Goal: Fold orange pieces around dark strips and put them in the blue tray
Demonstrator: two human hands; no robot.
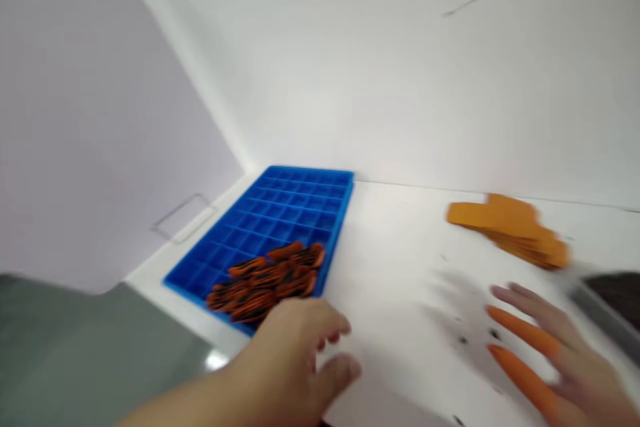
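Note:
The picture is blurred by motion. My left hand [295, 360] hovers low at the front, fingers loosely curled, just below the near edge of a blue gridded tray [280, 213]. Several orange-and-black parts [270, 279] fill the tray's nearest cells. My right hand [545, 353] is spread flat over the white table at the lower right, with orange finger cots on two fingers. It holds nothing. A stack of flat orange pieces [510, 228] lies beyond the right hand, apart from it.
The white table [400, 260] meets white walls at the back and left. A dark object [615, 300] sits at the right edge. Small dark specks [475, 337] dot the table near my right hand. A grey floor area [75, 353] shows at the lower left.

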